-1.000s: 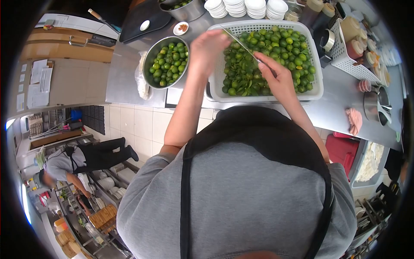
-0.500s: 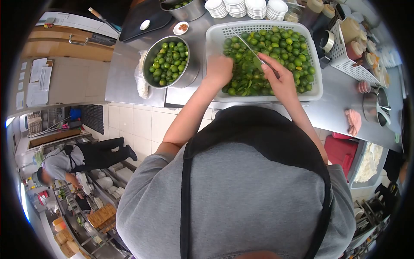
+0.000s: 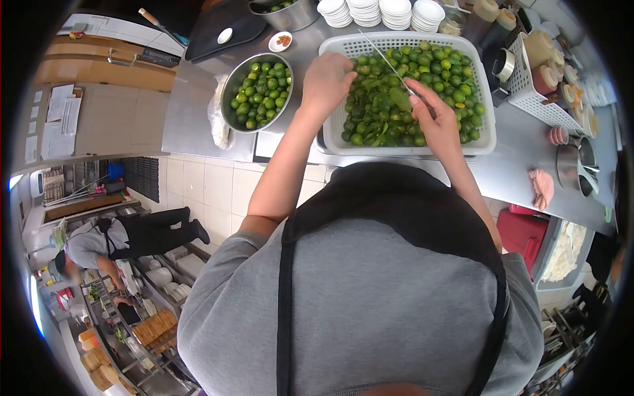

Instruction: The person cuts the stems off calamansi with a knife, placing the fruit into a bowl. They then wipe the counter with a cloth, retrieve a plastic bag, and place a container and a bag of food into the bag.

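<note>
A white perforated basket (image 3: 335, 135) holds many small green limes (image 3: 452, 69) and loose green leaves (image 3: 378, 119). My right hand (image 3: 436, 119) is closed on a knife (image 3: 385, 58) over the basket, its thin blade pointing up and to the left. A larger leaf (image 3: 400, 98) shows beside the knife by my right fingers. Over the basket's left rim, my left hand (image 3: 325, 84) has its fingers and thumb curled together; whatever they grip is hidden. To its left stands a metal pot (image 3: 226, 112) of limes.
Stacked white dishes (image 3: 396, 14) and a small dish of reddish bits (image 3: 280, 41) stand behind. Sauce bottles (image 3: 484, 12) and a white crate (image 3: 528, 89) are at right, near a pink cloth (image 3: 541, 189). Another person (image 3: 99, 241) works at the far left.
My left hand has shifted up and left, from a fist over the limes to the basket's left rim. My right hand and the knife have moved slightly right.
</note>
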The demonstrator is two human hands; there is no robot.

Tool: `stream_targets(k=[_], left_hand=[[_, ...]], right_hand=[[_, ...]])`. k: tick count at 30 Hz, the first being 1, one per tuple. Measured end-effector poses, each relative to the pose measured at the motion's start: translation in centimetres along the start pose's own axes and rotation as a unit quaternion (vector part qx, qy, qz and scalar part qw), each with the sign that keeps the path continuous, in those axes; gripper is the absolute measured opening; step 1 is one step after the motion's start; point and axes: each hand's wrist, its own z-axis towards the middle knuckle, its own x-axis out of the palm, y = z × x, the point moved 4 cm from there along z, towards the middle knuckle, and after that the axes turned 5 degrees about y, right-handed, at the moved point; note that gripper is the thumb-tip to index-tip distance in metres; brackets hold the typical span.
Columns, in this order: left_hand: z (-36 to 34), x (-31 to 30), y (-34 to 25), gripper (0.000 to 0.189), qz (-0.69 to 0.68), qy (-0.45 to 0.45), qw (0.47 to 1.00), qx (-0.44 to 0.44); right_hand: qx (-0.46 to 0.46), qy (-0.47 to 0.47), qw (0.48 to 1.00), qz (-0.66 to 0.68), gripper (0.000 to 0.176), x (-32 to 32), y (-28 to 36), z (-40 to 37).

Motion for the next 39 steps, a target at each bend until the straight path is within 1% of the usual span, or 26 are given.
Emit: stream_targets(k=[2, 3, 4, 5, 8, 10, 11, 12, 13, 14, 15, 16, 17, 18, 19, 23, 26, 29, 31, 32, 33, 34, 35, 36, 38, 39], left_hand=[[-0.2, 0.0, -0.9, 0.011, 0.085, -0.01, 0.996, 0.006], [-0.2, 0.6, -1.1, 0.011, 0.085, -0.01, 0.996, 0.007], [-0.4, 2.5, -0.6, 0.013, 0.128, 0.128, 0.982, -0.052], [-1.0, 4.3, 0.1, 0.014, 0.169, 0.263, 0.944, -0.111], [-2.3, 7.4, 1.0, 0.02, 0.214, 0.304, 0.922, -0.105], [-2.4, 7.3, 1.2, 0.022, 0.222, 0.304, 0.922, -0.094], [-2.2, 5.6, 0.7, 0.024, 0.058, 0.248, 0.959, -0.12], [-2.0, 4.1, 0.4, 0.028, -0.107, 0.185, 0.966, -0.144], [-1.6, 3.2, 0.5, 0.028, -0.106, 0.185, 0.966, -0.143], [-1.1, 2.3, 0.8, 0.029, -0.275, 0.138, 0.937, -0.165], [-0.8, 1.6, 1.0, 0.031, -0.435, 0.085, 0.878, -0.181], [-0.7, 1.1, 0.8, 0.031, -0.434, 0.083, 0.879, -0.181], [-0.7, 0.4, 0.5, 0.028, -0.519, 0.034, 0.837, -0.17], [-0.8, 0.1, 0.3, 0.025, -0.599, -0.014, 0.785, -0.156], [-0.8, 0.0, 0.2, 0.026, -0.61, -0.028, 0.779, -0.144], [-1.1, 0.0, -0.5, 0.029, -0.617, -0.049, 0.769, -0.161], [-1.2, -0.2, -0.8, 0.021, -0.615, -0.07, 0.772, -0.148], [-1.2, 0.1, -0.7, 0.018, -0.623, -0.076, 0.766, -0.14], [-1.3, 0.6, -0.6, 0.023, -0.647, -0.096, 0.741, -0.149], [-1.4, 0.9, -0.9, 0.023, -0.647, -0.095, 0.742, -0.149], [-1.5, 1.2, -1.6, 0.024, -0.6, -0.059, 0.785, -0.146], [-1.7, 1.8, -2.4, 0.025, -0.549, -0.023, 0.823, -0.142], [-2.3, 2.8, -3.5, 0.026, -0.54, 0.021, 0.832, -0.127], [-2.9, 3.7, -4.5, 0.028, -0.53, 0.063, 0.838, -0.113], [-3.0, 3.7, -4.7, 0.028, -0.536, 0.061, 0.828, -0.155], [-2.6, 3.3, -4.0, 0.03, -0.541, 0.018, 0.827, -0.155]], right_hand=[[-0.004, 0.0, 1.0, 0.003, 0.028, 0.1, -0.1, 0.0], [-0.012, -0.002, 1.0, 0.008, 0.028, 0.1, 0.0, 0.0], [-0.019, -0.004, 1.0, 0.013, 0.028, 0.1, 0.1, 0.0], [-0.019, -0.004, 1.0, 0.013, 0.028, 0.1, 0.1, 0.0], [-0.018, 0.001, 1.0, 0.004, 0.028, 0.1, 0.0, -0.1], [-0.012, -0.006, 1.0, 0.006, 0.028, -0.1, 0.0, -0.1], [-0.011, -0.007, 1.0, 0.006, 0.028, -0.2, 0.0, -0.2], [-0.001, -0.01, 1.0, 0.018, 0.028, -0.3, 0.1, -0.2], [0.01, -0.012, 0.999, 0.029, 0.028, -0.3, 0.1, -0.2], [0.01, -0.011, 0.999, 0.03, 0.028, -0.3, 0.1, -0.3], [0.015, -0.006, 1.0, 0.024, 0.028, -0.2, 0.1, -0.2], [0.02, -0.001, 1.0, 0.017, 0.028, -0.1, 0.1, -0.2], [0.018, 0.001, 1.0, 0.017, 0.028, 0.2, 0.2, -0.1], [-0.014, 0.001, 1.0, 0.023, 0.029, 0.6, 0.4, -0.1], [-0.045, 0.001, 0.999, 0.029, 0.029, 0.8, 0.7, -0.2], [-0.06, 0.039, 0.997, 0.04, 0.03, 1.7, 0.8, -0.4], [-0.071, 0.048, 0.996, 0.018, 0.032, 2.0, 0.0, -0.5], [-0.071, 0.047, 0.996, 0.001, 0.032, 2.0, 0.3, -0.6], [-0.072, 0.033, 0.997, -0.004, 0.03, 2.0, 1.0, -0.6], [-0.074, 0.019, 0.997, -0.008, 0.029, 1.9, 1.4, -0.7], [-0.074, 0.016, 0.997, -0.007, 0.029, 1.7, 1.5, -0.6], [-0.029, 0.003, 0.999, -0.03, 0.029, 1.4, 1.2, -0.3], [0.016, -0.011, 0.998, -0.052, 0.028, 1.2, 0.8, -0.1], [0.017, -0.01, 0.998, -0.052, 0.028, 1.0, 0.5, 0.2], [-0.084, -0.068, 0.993, -0.04, 0.028, 0.2, 0.7, 0.8], [-0.081, -0.062, 0.994, -0.032, 0.028, 0.1, 0.9, 0.7]])
